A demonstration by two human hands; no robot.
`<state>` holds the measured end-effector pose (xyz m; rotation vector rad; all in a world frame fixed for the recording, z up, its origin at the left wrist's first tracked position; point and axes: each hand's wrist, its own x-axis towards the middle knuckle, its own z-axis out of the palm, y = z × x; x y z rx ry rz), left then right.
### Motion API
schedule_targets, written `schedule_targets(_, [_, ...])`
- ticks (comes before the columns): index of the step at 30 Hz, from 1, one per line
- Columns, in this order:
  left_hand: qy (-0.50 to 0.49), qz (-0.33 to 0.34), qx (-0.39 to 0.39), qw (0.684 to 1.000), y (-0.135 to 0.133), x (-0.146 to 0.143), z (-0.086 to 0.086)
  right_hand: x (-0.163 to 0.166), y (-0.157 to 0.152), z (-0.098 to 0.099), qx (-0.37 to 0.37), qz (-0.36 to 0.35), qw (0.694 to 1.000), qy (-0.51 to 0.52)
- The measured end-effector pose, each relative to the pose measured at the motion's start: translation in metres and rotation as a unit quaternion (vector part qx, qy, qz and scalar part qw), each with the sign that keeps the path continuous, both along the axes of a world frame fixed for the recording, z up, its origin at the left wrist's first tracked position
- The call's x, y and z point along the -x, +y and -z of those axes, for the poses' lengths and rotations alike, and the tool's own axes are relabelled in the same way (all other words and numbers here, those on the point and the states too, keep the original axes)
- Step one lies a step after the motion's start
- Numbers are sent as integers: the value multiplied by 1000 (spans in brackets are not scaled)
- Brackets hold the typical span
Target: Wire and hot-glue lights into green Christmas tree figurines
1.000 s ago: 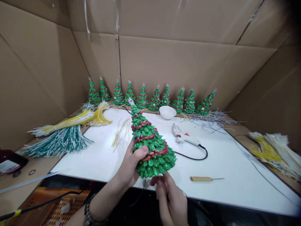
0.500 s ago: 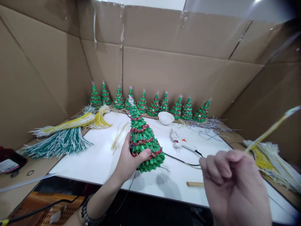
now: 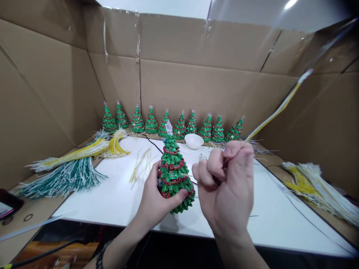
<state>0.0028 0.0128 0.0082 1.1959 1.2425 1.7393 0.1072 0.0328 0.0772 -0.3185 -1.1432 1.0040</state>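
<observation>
Green tree: one, red garlands, clear star on top; near upright, held close to the middle of the front edge of the surface; base contact cannot be told.
Left hand: grip clamped on the tree's lower left side, thumb across the front.
Right hand: grip pinched together on a yellow-and-white strand, its far end up and right; a thin pale lead runs from the tree toward these fingers.
Tree row: ten, similar, along the back edge; white bowl just in front.
Wire bundles: heaped across the back left corner.
Risk, lead: if joined to the strand, a hard pull could tear it or twist the tree loose.
Risk, shaft: thin, mostly hidden by the right wrist; a dropped hand could knock it.
Risk, front edge: a slackened left grip could let the tree topple off.
Open room: bare surface left of the left forearm and toward the front right corner; cardboard walls limit reach behind and sideways.
</observation>
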Motion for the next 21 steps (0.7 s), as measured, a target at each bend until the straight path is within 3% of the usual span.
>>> schedule_targets(13, [127, 19, -13, 992, 5, 7, 10, 7, 7, 8, 9, -36, 998, 43])
schedule_targets(21, [155, 18, -23, 988, 6, 6, 14, 13, 6, 12, -39, -6, 998, 49])
